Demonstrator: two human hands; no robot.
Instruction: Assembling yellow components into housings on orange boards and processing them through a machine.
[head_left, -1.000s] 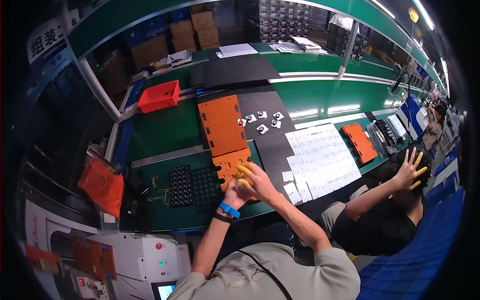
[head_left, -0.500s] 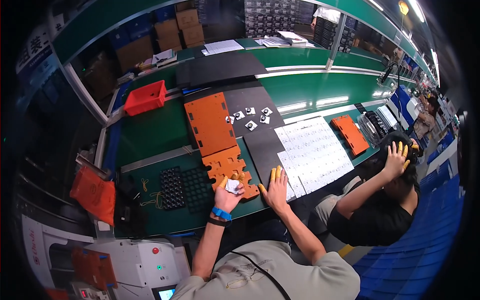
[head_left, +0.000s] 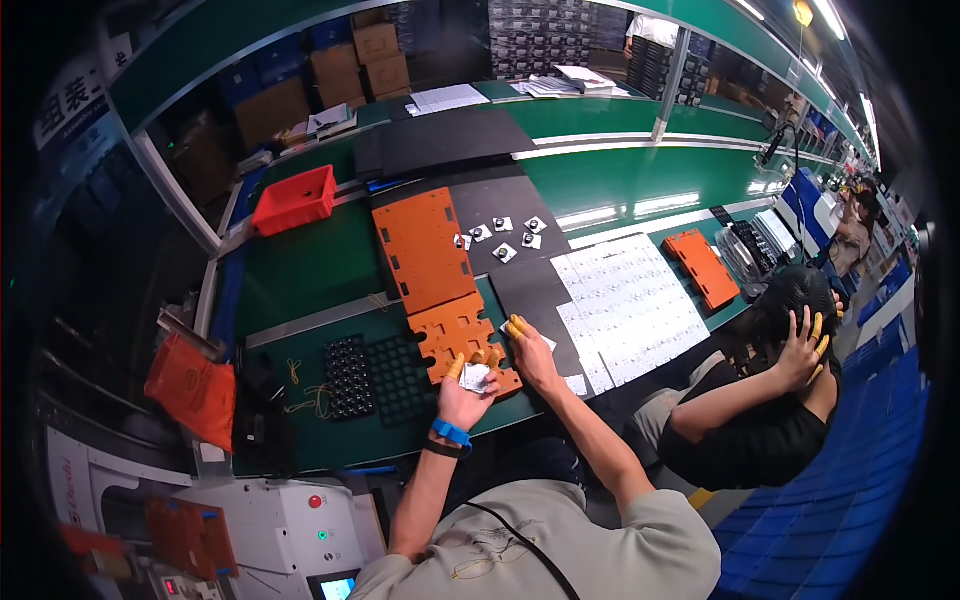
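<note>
My left hand, with yellow finger cots and a blue wristband, holds a small white square part over the lower end of a small orange jig plate. My right hand rests fingers spread on the dark mat just right of that plate, touching a white piece there. A larger orange plate lies behind the small one. Several small white parts sit on a black mat farther back.
A black cell tray lies left of my hands. White sheets of small parts lie to the right. A red bin stands at back left. A seated person on my right holds a hand to the head beside another orange plate.
My hands have come apart: the left one drew back toward me with the white part, and the right one slid right onto the dark mat. The person beside me still holds their head.
</note>
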